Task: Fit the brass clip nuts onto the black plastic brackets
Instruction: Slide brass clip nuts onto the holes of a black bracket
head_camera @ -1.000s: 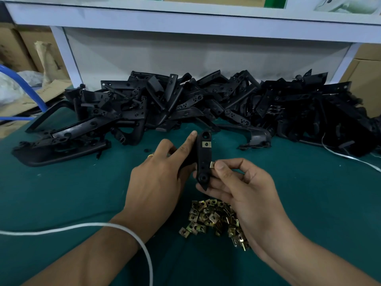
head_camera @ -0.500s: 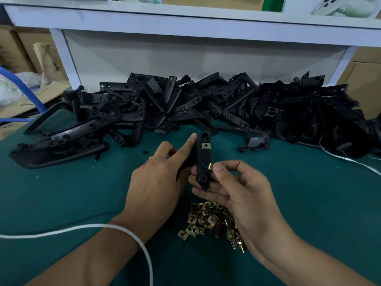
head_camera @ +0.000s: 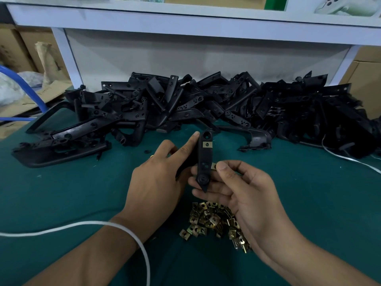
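My left hand (head_camera: 158, 178) grips a black plastic bracket (head_camera: 204, 159) upright above the green table, its index finger lying along the bracket's left edge. One brass clip nut (head_camera: 207, 144) sits fitted near the bracket's top. My right hand (head_camera: 243, 193) pinches a second brass clip nut (head_camera: 214, 166) between thumb and forefinger against the bracket's right edge, while its lower fingers support the bracket's bottom end. A heap of loose brass clip nuts (head_camera: 212, 221) lies on the table just below both hands, partly hidden by my right wrist.
A big pile of black plastic brackets (head_camera: 185, 106) stretches across the back of the green table (head_camera: 61, 193). A white shelf frame (head_camera: 185, 21) stands behind it. A white cable (head_camera: 92, 226) loops over my left forearm; another white cable (head_camera: 350, 159) lies at right.
The right thumb and forefinger have pushed the second clip nut closer against the bracket's right edge. The left hand keeps the bracket nearly still.
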Tool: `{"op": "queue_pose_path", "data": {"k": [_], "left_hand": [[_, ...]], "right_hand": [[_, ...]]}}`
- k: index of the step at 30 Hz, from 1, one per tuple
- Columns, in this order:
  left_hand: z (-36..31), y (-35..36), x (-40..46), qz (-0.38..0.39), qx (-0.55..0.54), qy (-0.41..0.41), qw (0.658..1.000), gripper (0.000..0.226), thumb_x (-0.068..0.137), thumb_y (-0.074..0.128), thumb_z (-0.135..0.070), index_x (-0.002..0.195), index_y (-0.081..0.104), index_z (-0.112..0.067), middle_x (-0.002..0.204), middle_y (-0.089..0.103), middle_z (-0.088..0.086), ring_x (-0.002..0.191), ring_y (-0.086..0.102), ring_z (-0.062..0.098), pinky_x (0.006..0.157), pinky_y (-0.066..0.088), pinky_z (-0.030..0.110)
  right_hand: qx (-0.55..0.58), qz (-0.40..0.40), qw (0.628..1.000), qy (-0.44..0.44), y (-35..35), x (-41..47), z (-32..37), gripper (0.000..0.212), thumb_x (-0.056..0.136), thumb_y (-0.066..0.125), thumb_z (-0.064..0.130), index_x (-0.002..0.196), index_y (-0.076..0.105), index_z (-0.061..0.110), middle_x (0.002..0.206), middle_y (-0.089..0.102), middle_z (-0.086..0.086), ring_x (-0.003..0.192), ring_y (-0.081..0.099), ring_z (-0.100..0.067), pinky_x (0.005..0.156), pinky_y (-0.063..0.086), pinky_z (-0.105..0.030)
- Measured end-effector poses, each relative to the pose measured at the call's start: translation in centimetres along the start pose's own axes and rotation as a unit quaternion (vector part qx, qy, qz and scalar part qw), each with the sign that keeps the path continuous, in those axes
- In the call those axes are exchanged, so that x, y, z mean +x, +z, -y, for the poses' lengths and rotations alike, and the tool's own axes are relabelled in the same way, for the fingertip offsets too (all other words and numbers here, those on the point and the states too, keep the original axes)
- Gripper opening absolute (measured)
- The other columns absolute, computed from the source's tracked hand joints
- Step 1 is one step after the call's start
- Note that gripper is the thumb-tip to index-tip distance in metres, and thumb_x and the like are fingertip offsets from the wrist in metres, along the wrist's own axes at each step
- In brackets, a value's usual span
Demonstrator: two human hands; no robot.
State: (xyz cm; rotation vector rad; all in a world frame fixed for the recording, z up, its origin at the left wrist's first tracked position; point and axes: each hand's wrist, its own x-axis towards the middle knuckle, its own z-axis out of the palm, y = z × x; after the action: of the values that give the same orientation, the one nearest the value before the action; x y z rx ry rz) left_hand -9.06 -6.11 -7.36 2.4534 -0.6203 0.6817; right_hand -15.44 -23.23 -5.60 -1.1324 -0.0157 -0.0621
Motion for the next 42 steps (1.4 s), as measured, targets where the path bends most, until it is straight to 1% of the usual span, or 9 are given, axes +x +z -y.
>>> {"op": "queue_pose_path", "data": {"k": [12, 21, 26, 28, 31, 33, 35, 38, 42], "left_hand": [[-0.4, -0.5, -0.2, 0.007, 0.040, 0.019, 0.999, 0.070, 0.092, 0.054, -0.035, 0.158, 0.031, -0.044, 0.107, 0.051, -0.007, 0.068, 0.056, 0.018, 0.047, 0.051, 0.039], [-1.8, -0.4, -0.5, -0.010, 0.116, -0.007, 0.993, 0.088, 0.087, 0.078, -0.023, 0.160, 0.031, -0.039, 0.105, 0.053, -0.002, 0.070, 0.055, 0.021, 0.043, 0.046, 0.035], [-2.3, -0.5, -0.4, -0.023, 0.131, -0.005, 0.991, 0.084, 0.089, 0.078, -0.025, 0.159, 0.034, -0.037, 0.103, 0.054, 0.000, 0.071, 0.056, 0.022, 0.042, 0.044, 0.033], [-2.5, -0.6, -0.4, -0.032, 0.123, 0.000, 0.992, 0.077, 0.092, 0.073, -0.030, 0.159, 0.035, -0.037, 0.103, 0.054, 0.000, 0.073, 0.058, 0.024, 0.043, 0.047, 0.036], [-2.7, -0.8, -0.2, -0.044, 0.119, -0.005, 0.992, 0.072, 0.094, 0.066, -0.034, 0.159, 0.034, -0.037, 0.103, 0.053, 0.000, 0.075, 0.057, 0.025, 0.043, 0.047, 0.037], [-2.3, -1.0, -0.1, -0.049, 0.133, -0.018, 0.990, 0.079, 0.090, 0.074, -0.028, 0.159, 0.036, -0.035, 0.102, 0.054, 0.002, 0.074, 0.057, 0.026, 0.042, 0.044, 0.034], [-2.0, -1.0, -0.3, -0.048, 0.152, -0.029, 0.987, 0.087, 0.084, 0.080, -0.023, 0.159, 0.037, -0.033, 0.101, 0.054, 0.003, 0.072, 0.056, 0.027, 0.042, 0.039, 0.032], [-1.9, -1.0, -0.1, -0.040, 0.149, -0.033, 0.987, 0.084, 0.087, 0.078, -0.023, 0.159, 0.035, -0.034, 0.101, 0.053, 0.002, 0.071, 0.056, 0.025, 0.043, 0.037, 0.031], [-1.5, -1.2, 0.6, -0.039, 0.136, 0.020, 0.990, 0.086, 0.082, 0.074, -0.032, 0.159, 0.036, -0.033, 0.102, 0.053, 0.003, 0.072, 0.060, 0.026, 0.043, 0.036, 0.030]], "right_hand": [[-0.044, -0.013, 0.999, -0.004, 0.2, -0.5, 0.4, 0.023, 0.103, 0.058, 0.008, 0.110, 0.058, -0.014, 0.096, 0.079, -0.024, 0.089, 0.079, -0.039, 0.071, 0.066, -0.038], [-0.035, -0.056, 0.998, 0.022, 0.1, -0.9, -0.1, 0.026, 0.091, 0.075, 0.020, 0.095, 0.072, -0.006, 0.098, 0.079, -0.022, 0.091, 0.079, -0.033, 0.062, 0.064, -0.038], [-0.155, -0.050, 0.986, -0.039, 0.4, -1.7, -0.2, 0.019, 0.099, 0.066, 0.026, 0.097, 0.084, 0.021, 0.097, 0.080, -0.011, 0.091, 0.077, -0.024, 0.068, 0.066, -0.035], [-0.248, -0.037, 0.962, -0.110, 0.8, -2.4, -0.6, 0.030, 0.106, 0.055, 0.032, 0.097, 0.081, 0.044, 0.098, 0.080, 0.005, 0.087, 0.078, -0.021, 0.069, 0.064, -0.024], [-0.242, 0.034, 0.962, -0.118, 1.3, -2.5, -0.8, 0.044, 0.102, 0.053, 0.035, 0.094, 0.066, 0.076, 0.104, 0.072, 0.039, 0.092, 0.078, -0.006, 0.072, 0.059, -0.013], [-0.207, 0.073, 0.972, -0.089, 0.8, -2.3, -1.3, 0.042, 0.100, 0.057, 0.031, 0.121, 0.064, 0.066, 0.120, 0.069, 0.037, 0.111, 0.071, 0.000, 0.081, 0.061, -0.018], [-0.197, 0.083, 0.975, -0.062, 0.5, -2.1, -1.4, 0.056, 0.096, 0.061, 0.032, 0.149, 0.046, 0.043, 0.134, 0.062, 0.037, 0.125, 0.061, 0.007, 0.089, 0.061, -0.024], [-0.230, 0.069, 0.969, -0.056, 0.4, -1.6, -1.4, 0.055, 0.099, 0.062, 0.028, 0.149, 0.044, 0.042, 0.127, 0.067, 0.029, 0.118, 0.064, 0.001, 0.089, 0.060, -0.023], [-0.169, 0.053, 0.984, -0.025, 0.5, -0.8, 0.4, 0.029, 0.099, 0.063, 0.017, 0.124, 0.076, 0.023, 0.114, 0.077, -0.008, 0.104, 0.074, -0.025, 0.084, 0.063, -0.033]]}}
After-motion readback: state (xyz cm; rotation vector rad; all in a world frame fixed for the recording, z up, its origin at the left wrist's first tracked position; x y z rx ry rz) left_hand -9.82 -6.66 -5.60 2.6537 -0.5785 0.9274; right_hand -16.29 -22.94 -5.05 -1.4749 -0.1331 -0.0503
